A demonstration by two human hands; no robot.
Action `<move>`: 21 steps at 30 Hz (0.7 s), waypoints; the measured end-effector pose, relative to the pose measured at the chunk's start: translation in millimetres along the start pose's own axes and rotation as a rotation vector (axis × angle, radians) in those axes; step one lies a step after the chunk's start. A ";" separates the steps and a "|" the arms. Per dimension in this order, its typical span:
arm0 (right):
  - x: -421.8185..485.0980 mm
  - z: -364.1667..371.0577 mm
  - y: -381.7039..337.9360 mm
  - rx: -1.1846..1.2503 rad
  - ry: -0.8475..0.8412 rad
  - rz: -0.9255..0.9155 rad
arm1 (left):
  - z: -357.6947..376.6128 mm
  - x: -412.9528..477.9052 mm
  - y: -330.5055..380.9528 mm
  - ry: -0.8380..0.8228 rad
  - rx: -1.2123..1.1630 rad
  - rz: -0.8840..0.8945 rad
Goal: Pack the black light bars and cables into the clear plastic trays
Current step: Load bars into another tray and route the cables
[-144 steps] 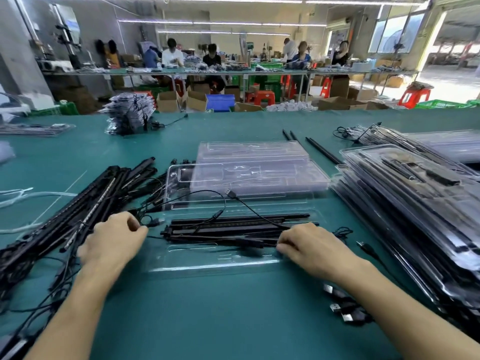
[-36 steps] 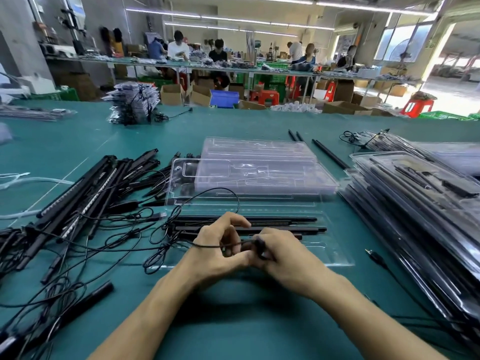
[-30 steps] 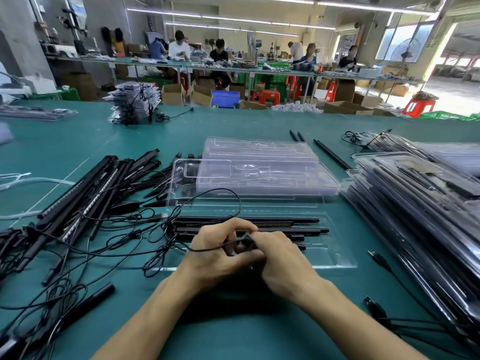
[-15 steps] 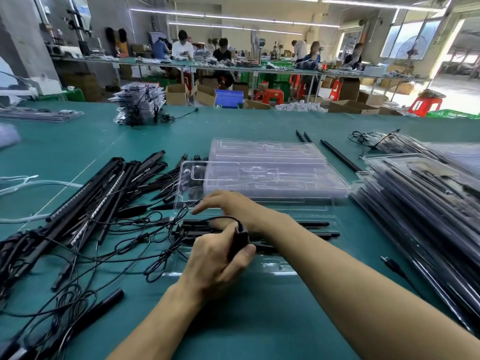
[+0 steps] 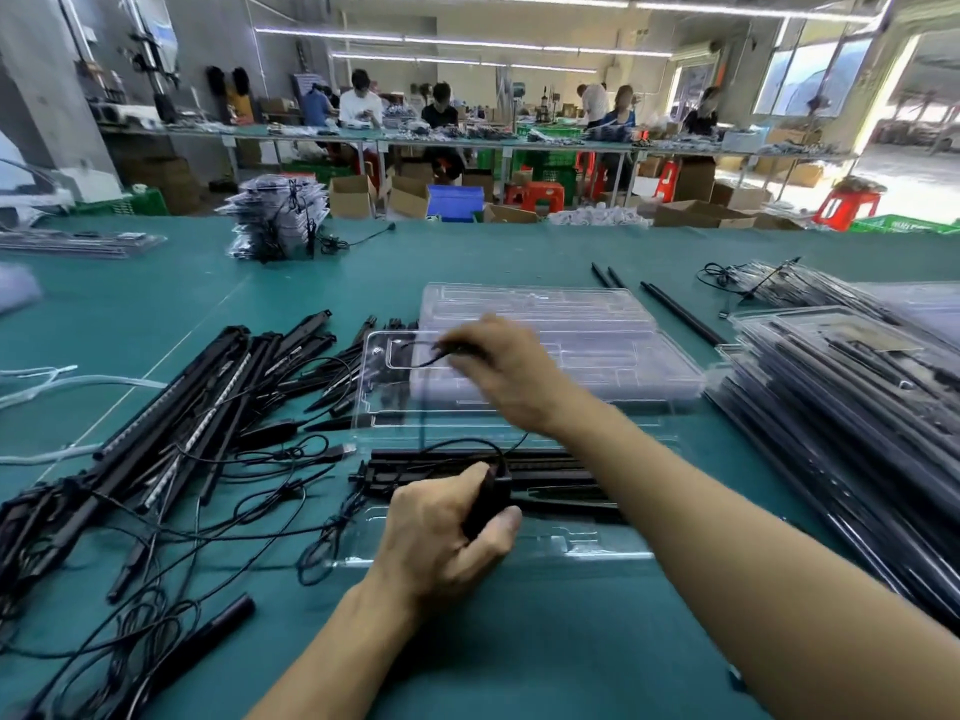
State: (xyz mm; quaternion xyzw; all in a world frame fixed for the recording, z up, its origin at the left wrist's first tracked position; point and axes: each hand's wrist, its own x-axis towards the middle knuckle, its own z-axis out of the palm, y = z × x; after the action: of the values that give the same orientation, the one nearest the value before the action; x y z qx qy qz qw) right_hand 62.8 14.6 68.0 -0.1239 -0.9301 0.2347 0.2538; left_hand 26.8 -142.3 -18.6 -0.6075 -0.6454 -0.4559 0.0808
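An open clear plastic tray (image 5: pixel 597 545) lies in front of me with black light bars (image 5: pixel 540 467) laid across it. My left hand (image 5: pixel 441 532) grips a small black controller on a thin black cable (image 5: pixel 452 444) at the tray's near left. My right hand (image 5: pixel 498 366) is raised over the stack of empty clear trays (image 5: pixel 613 350) and pinches the cable's far end, blurred by motion. The cable hangs in a loop between both hands.
A heap of loose black light bars and tangled cables (image 5: pixel 171 433) covers the left of the green table (image 5: pixel 519 657). Packed trays (image 5: pixel 852 407) are piled at the right. Single bars (image 5: pixel 680 314) lie behind the stack. People work at a far bench.
Both hands were together at the tray's front with the cable. My right hand has since lifted away, up and back over the empty trays, drawing the cable out; the left stays low.
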 end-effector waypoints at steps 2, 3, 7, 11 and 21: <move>-21.2 -32.6 22.4 -0.018 0.173 0.073 | 1.0 3.1 1.9 0.014 0.073 0.016; -37.3 -47.5 32.5 -0.040 0.232 0.115 | 2.9 4.4 2.4 0.026 0.120 0.029; -105.9 -87.3 65.7 -0.138 0.291 0.290 | 10.2 5.1 -1.7 -0.150 0.117 0.019; -142.0 -106.8 88.9 -0.525 -0.154 0.657 | 12.6 2.0 -5.9 -0.222 0.087 -0.004; -141.0 -57.0 14.9 -0.086 -0.108 0.090 | 20.7 4.7 -0.4 -0.066 -0.118 0.047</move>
State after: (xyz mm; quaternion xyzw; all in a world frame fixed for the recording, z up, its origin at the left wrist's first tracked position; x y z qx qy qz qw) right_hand 213.2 -0.6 45.5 -0.1634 -0.9452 0.2120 0.1871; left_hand 34.5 -124.7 -27.5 -0.6410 -0.6051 -0.4710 0.0341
